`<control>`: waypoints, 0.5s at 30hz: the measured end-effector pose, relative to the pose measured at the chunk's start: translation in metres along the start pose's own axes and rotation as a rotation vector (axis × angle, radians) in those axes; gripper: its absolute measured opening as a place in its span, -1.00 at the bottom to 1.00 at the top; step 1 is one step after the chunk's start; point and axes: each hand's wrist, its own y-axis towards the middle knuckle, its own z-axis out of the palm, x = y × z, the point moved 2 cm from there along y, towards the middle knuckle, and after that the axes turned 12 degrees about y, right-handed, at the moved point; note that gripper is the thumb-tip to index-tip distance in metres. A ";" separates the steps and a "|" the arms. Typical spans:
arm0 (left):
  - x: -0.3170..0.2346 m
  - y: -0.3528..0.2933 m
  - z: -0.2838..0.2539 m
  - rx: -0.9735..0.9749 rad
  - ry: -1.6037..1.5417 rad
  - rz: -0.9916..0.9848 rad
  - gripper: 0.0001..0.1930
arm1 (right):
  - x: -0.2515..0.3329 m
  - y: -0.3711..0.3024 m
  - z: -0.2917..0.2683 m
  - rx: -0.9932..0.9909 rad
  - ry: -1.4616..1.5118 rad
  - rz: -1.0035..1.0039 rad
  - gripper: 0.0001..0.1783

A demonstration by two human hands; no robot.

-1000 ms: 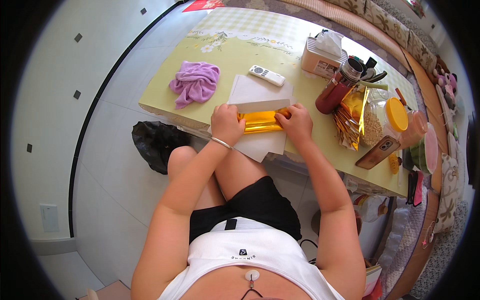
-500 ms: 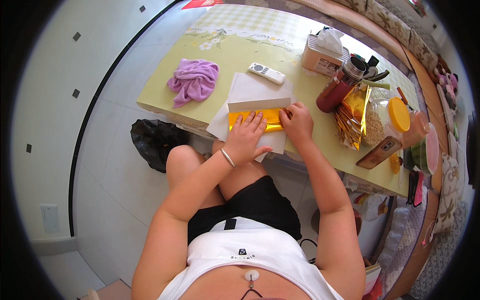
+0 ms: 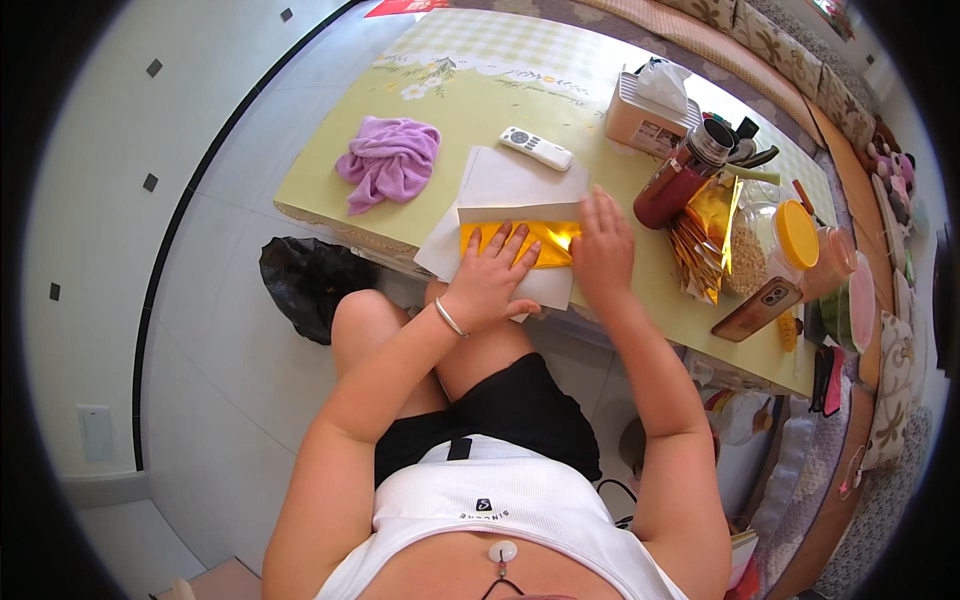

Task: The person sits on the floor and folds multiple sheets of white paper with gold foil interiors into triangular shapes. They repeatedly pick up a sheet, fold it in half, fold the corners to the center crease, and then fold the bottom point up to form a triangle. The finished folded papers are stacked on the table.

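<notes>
Gold foil [image 3: 553,243] beneath splayed left hand [image 3: 486,277], straight-fingered right hand [image 3: 605,250] at its edge

My L hand [image 3: 490,280] lies flat w/ fingers spread on the gold foil [image 3: 548,240]. My R hand [image 3: 605,250] is at its right end, fingers straight and a bit blurred, so I cannot tell exactly how it touches. Along the far edge of the foil runs a white strip [image 3: 515,213]; white paper [image 3: 525,175] is underneath, on the table [image 3: 470,105]. Near the far end of this paper is the remote [image 3: 537,149]; on the left, a crumpled purple cloth [image 3: 390,165]. To the right: tissue box [image 3: 630,120], dark red flask [image 3: 662,195], gold packets [image 3: 690,250], jar w/ yellow lid [image 3: 797,237] & phone [image 3: 757,308], leaning.
</notes>
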 end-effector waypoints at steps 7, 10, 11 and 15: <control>0.008 -0.007 0.001 0.087 -0.035 0.030 -0.02 | 0.015 -0.041 0.003 0.325 0.041 -0.139 -0.13; 0.011 -0.008 -0.001 0.097 -0.042 0.042 0.01 | 0.012 -0.039 -0.022 0.151 0.173 -0.070 -0.11; 0.011 -0.008 -0.002 0.102 -0.042 0.039 0.01 | 0.016 -0.036 -0.029 0.155 0.306 -0.028 -0.12; 0.009 -0.008 -0.001 0.129 -0.041 0.011 0.03 | 0.029 -0.031 -0.026 0.225 0.277 -0.270 -0.21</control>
